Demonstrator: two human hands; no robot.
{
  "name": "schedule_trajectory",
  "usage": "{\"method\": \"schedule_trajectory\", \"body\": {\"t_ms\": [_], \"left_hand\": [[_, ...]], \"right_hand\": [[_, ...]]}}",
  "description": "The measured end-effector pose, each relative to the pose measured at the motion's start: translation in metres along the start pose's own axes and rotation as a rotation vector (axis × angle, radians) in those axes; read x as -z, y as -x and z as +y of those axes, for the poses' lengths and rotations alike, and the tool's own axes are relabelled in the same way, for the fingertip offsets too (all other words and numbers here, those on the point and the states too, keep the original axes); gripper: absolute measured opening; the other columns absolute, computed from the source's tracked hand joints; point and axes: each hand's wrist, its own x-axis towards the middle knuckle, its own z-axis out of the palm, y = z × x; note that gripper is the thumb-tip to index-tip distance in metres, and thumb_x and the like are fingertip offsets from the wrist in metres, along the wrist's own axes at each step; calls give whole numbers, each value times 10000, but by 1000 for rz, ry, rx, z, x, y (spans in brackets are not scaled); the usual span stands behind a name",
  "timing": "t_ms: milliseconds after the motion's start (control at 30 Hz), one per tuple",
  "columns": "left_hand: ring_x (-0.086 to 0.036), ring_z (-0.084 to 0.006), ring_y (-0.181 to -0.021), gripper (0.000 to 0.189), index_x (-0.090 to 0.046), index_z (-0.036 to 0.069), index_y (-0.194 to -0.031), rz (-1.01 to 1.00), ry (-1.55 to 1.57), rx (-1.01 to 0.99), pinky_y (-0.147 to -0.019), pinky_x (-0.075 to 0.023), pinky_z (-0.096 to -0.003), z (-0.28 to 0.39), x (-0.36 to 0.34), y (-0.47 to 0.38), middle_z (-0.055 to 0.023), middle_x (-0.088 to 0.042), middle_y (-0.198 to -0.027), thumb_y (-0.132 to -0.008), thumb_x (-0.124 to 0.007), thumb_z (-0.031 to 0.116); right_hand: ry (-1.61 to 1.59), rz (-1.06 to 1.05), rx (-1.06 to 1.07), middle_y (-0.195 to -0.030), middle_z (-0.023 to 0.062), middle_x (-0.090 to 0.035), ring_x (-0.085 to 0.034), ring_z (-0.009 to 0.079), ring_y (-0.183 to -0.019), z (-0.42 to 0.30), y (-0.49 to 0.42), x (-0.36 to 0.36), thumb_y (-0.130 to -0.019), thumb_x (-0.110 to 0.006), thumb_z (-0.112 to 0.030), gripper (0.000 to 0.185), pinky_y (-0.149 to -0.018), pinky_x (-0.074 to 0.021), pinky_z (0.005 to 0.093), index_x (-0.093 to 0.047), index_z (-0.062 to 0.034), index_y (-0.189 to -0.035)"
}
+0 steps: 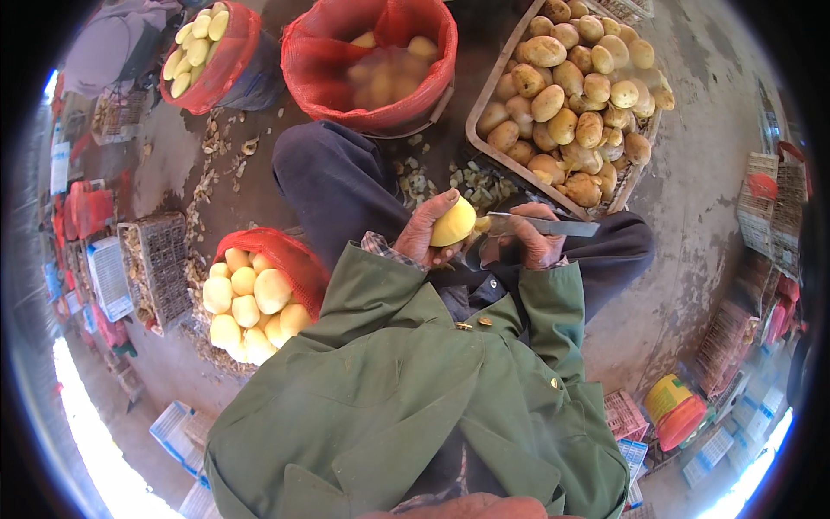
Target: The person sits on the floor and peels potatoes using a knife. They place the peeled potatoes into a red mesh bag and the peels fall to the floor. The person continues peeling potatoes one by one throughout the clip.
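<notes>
My left hand (425, 228) grips a peeled yellow potato (454, 222) above my lap. Just to its right, my right hand (537, 239) is closed around a tool with a flat metal blade (564, 228); its kind is not clear. A bit of peel hangs between the potato and the tool. Beyond my knees, a plastic crate (483, 144) is heaped with unpeeled potatoes (569, 78). A bucket lined with red mesh (311, 97) holds peeled potatoes in cloudy water. By my left side, a red mesh bag (295, 263) is full of peeled potatoes (245, 310).
At the upper left stands another container lined with red mesh (243, 58), filled with peeled potatoes. Peelings (476, 181) litter the floor before me and to the left. A crate (162, 269) stands at the left, and more stacked crates (726, 347) line the right side.
</notes>
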Motion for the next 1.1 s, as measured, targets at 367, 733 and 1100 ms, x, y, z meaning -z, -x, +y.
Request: {"method": "schedule_trajectory", "body": {"t_ms": [367, 733, 1100], "left_hand": [[-564, -108, -498, 407, -607, 57, -1007, 15, -249, -224, -366, -378, -221, -10, -2, -7, -58, -633, -742, -927, -661, 452], [-552, -123, -516, 641, -640, 47, -994, 69, -19, -60, -394, -373, -230, -6, 2, -5, -55, -633, -737, -892, -549, 673], [-498, -93, -455, 473, -611, 68, -883, 54, -296, -91, -378, -352, -224, 2, 1, 5, -42, -608, -700, -928, -583, 538]], "right_hand": [[-308, -124, -17, -793, 120, -675, -645, 175, -573, -4, -5, -19, -838, -732, -70, 178, -515, -549, 275, -634, 1, -969], [-100, -83, 69, -766, 121, -663, -635, 166, -619, -15, 1, -12, -867, -673, -39, 108, -549, -501, 267, -635, 9, -956], [101, -99, 71, -812, 75, -675, -623, 129, -697, -12, -10, -14, -883, -697, -110, 123, -609, -494, 267, -675, -7, -946]]}}
